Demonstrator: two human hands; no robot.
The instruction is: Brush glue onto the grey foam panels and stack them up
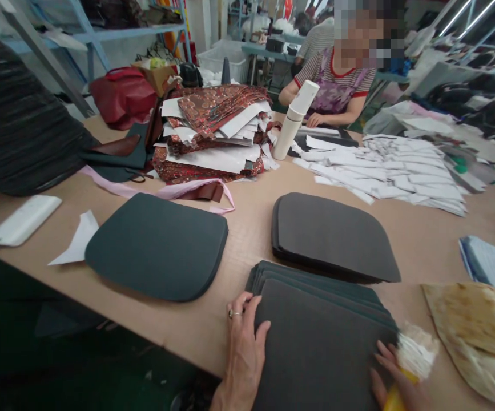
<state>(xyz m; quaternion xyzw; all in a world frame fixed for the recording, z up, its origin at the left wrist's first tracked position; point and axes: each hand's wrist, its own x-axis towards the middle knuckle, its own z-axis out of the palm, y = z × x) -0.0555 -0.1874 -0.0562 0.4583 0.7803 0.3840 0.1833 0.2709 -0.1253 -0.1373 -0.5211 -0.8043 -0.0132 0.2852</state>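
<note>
A fanned stack of dark grey panels [316,342] lies in front of me at the table's near edge, their far edges stepped one behind another. My left hand [242,342], with a ring on one finger, grips the left edge of the top panel, fingertips and thumb curled onto it. In my right hand [397,374] is a brush [416,354] with a yellow handle and pale, coated bristles, held at the stack's right edge. Behind the stack sits another pile of dark grey panels [333,234] with rounded corners. To the left lies a dark green-grey pile of panels [157,245].
Patterned red-brown pieces [217,131] are heaped at the back beside a white cylinder [294,123]. White strips [401,168] spread at right. A stained cloth [478,337] lies near right, a white device [23,220] far left. Across the table is a person [337,85].
</note>
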